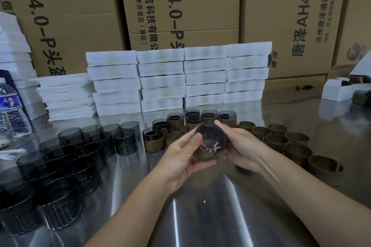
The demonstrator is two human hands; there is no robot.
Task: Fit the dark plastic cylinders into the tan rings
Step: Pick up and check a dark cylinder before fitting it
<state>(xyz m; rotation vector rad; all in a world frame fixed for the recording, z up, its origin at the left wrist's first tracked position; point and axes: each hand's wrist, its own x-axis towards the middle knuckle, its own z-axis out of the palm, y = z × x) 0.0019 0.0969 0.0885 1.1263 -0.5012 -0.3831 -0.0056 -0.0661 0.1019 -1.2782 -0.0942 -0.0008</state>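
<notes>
Both hands, left hand (181,151) and right hand (239,146), are gripping one dark plastic cylinder (210,138) above the table (200,206), seating it in a tan ring (204,155), so pressing it flush likely comes next.

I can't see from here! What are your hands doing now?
Both hands, left and right, grip one dark cylinder in a tan ring. Nothing in the way.
</notes>
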